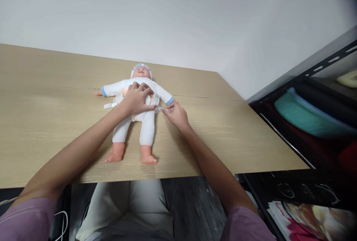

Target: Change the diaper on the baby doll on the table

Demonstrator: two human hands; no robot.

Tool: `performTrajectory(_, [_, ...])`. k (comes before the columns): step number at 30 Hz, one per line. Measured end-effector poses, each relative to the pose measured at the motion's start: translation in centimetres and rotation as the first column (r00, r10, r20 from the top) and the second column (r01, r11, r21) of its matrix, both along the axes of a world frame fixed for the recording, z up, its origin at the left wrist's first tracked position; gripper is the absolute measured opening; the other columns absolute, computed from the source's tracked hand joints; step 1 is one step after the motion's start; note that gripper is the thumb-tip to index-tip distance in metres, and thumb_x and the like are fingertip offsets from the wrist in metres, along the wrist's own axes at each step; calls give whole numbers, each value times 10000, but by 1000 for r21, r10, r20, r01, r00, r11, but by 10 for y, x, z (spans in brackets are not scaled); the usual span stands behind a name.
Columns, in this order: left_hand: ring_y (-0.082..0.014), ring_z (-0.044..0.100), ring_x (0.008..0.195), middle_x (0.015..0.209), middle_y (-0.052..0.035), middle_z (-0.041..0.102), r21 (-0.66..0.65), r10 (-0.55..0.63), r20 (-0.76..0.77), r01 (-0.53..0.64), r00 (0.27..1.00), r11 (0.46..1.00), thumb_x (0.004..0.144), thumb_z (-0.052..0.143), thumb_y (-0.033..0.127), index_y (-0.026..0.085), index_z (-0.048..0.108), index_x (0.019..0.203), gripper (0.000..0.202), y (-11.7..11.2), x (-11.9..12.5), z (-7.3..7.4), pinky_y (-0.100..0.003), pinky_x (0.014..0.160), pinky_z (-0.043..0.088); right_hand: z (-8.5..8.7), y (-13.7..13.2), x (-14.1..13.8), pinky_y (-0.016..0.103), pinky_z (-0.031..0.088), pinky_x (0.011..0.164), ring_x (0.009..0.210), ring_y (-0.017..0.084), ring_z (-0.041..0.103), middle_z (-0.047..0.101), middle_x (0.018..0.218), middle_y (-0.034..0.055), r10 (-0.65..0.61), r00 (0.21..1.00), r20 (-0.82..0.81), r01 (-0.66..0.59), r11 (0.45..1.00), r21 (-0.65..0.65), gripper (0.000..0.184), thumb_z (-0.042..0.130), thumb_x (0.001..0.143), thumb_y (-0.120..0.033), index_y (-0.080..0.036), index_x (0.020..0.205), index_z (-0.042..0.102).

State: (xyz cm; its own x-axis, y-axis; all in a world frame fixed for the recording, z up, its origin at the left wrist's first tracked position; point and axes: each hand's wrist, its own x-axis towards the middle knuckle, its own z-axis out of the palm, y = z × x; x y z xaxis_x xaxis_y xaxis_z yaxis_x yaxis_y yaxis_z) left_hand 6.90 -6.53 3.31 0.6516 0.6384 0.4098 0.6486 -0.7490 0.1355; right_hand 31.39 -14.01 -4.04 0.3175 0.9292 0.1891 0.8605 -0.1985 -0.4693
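A baby doll [147,131] in a white suit with blue cuffs and a white cap lies on its back on the wooden table [69,71], feet toward me. Around its hips is a white diaper [136,117], partly hidden under my hand. My left hand [138,97] lies on the doll's belly with fingers spread, pressing the diaper's front. At the doll's hip on the right, my right hand [176,114] pinches the diaper's white fastening tab [159,109]. Another tab [110,105] sticks out loose at the left hip.
A pale wall [125,18] rises behind the table. On the right stands a black metal rack [315,68] with a teal bin [309,116] on it. Plastic-wrapped things [315,218] sit low at the right. A white cable [63,218] hangs at the lower left.
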Motion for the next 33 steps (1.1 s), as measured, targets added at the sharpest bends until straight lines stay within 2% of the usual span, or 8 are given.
performTrajectory(6, [-510,558,1310,1465,-194,688,6,32,24,-32,999,999,878,836,652,200,754,1385,685,-3,2,-6,-632,1107,462,-3,2,-1,387,550,893,990,308,751,799,943,80,-1,1000,-7,0,1000,-12,350,798,981,-585,-255,941,689])
performTrajectory(10, [-514,562,1317,1469,-194,684,5,36,22,-37,999,999,879,830,657,196,746,1382,687,-5,2,-6,-630,1110,465,-4,5,0,344,509,798,776,240,655,674,712,17,71,987,-144,-67,997,33,377,726,988,-518,-266,742,589])
performTrajectory(14, [-516,567,1300,1460,-195,691,10,38,26,-38,999,999,877,828,662,206,732,1377,683,-5,2,-6,-639,1102,464,3,12,3,306,475,725,714,192,560,559,697,-24,210,880,-426,-136,971,196,443,608,1000,-628,-269,754,529])
performTrajectory(18, [-524,563,1298,1442,-215,690,-8,35,46,-34,998,999,848,844,673,193,697,1418,760,-3,2,-7,-652,1092,464,19,35,-12,301,495,759,762,182,568,536,754,-28,306,819,-486,-178,940,291,472,539,1012,-680,-278,775,470])
performTrajectory(23, [-510,549,1313,1462,-194,681,-30,23,78,-21,997,999,815,872,563,210,668,1452,756,-1,1,-7,-645,1102,455,34,66,-54,303,489,749,775,184,606,608,772,-34,355,838,-414,-251,925,284,327,602,1027,-530,-267,836,567])
performTrajectory(27, [-486,547,1299,1459,-188,686,-54,17,95,-12,995,998,807,870,524,189,658,1462,765,-1,1,-8,-621,1097,457,33,63,-67,320,543,789,795,190,654,691,851,-10,334,856,-393,-223,927,303,272,611,1055,-500,-267,917,588])
performTrajectory(30, [-480,542,1309,1478,-184,686,-77,0,119,9,993,997,796,872,512,187,644,1469,782,2,1,-10,-614,1101,455,27,46,-64,366,609,906,913,215,706,760,1065,58,398,852,-340,-226,866,446,251,629,1067,-504,-254,1057,639])
performTrajectory(33, [-462,567,1328,1489,-190,699,-97,-73,153,89,985,991,793,865,500,165,636,1458,779,7,-3,-8,-618,1170,429,22,27,-64,443,588,1136,1205,265,720,769,1296,114,453,871,-191,-283,780,558,267,583,1118,-460,-251,1230,706])
